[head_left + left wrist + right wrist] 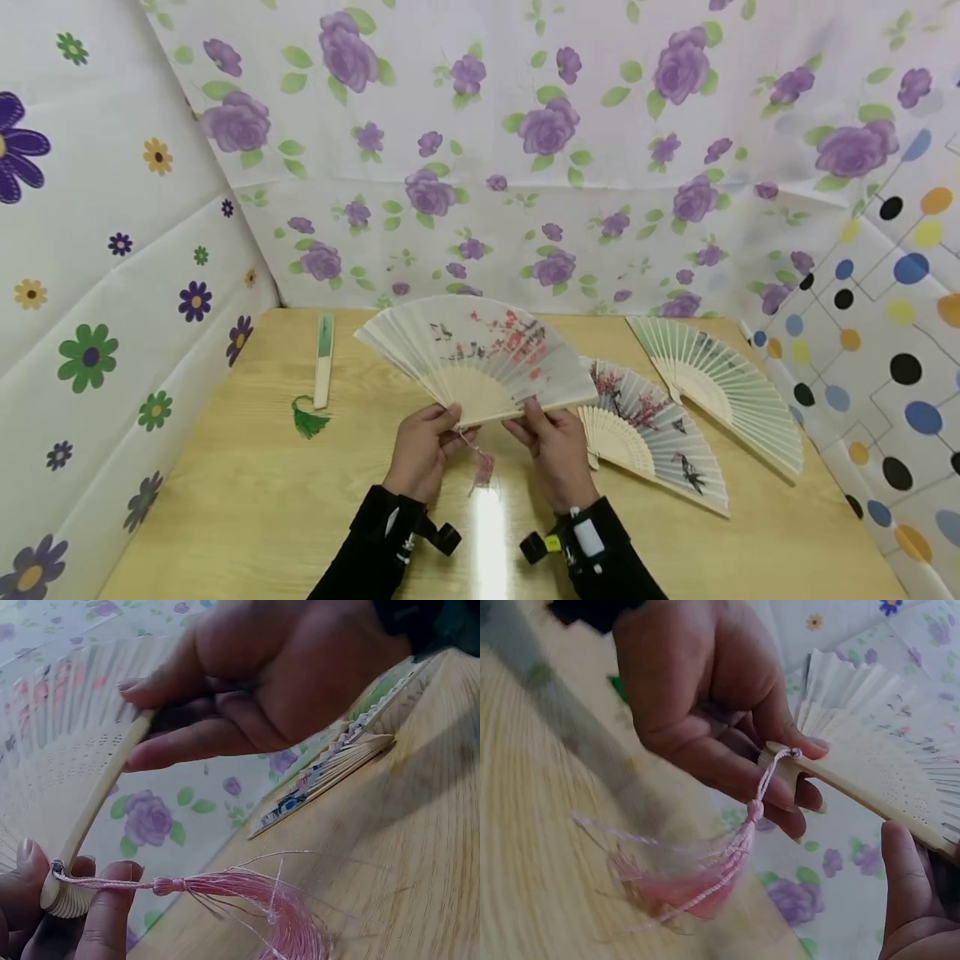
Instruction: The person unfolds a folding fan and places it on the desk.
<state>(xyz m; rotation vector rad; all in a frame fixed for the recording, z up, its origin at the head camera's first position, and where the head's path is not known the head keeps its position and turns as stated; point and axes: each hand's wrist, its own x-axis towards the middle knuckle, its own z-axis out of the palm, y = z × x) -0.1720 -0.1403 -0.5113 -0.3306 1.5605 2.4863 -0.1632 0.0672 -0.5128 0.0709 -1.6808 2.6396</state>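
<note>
Spread wide above the table is a white folding fan (pixel 480 358) with red blossoms and pale ribs. My left hand (pixel 422 450) pinches its pivot end between thumb and fingers. Along the fan's right guard stick, my right hand (pixel 555 450) grips with the thumb on top. From the pivot hangs a pink tassel (pixel 262 896) on a cord, also in the right wrist view, where the tassel (pixel 697 877) is blurred. Behind my right hand lies an open grey fan (pixel 660 425) with blossoms and a bird.
A green-white open fan (pixel 720 383) lies at the table's right. On the left lies a folded fan (pixel 323 362) with a green tassel (pixel 309 419). Patterned cloth (pixel 480 167) stands round the wooden table (pixel 247 500) at the back and both sides.
</note>
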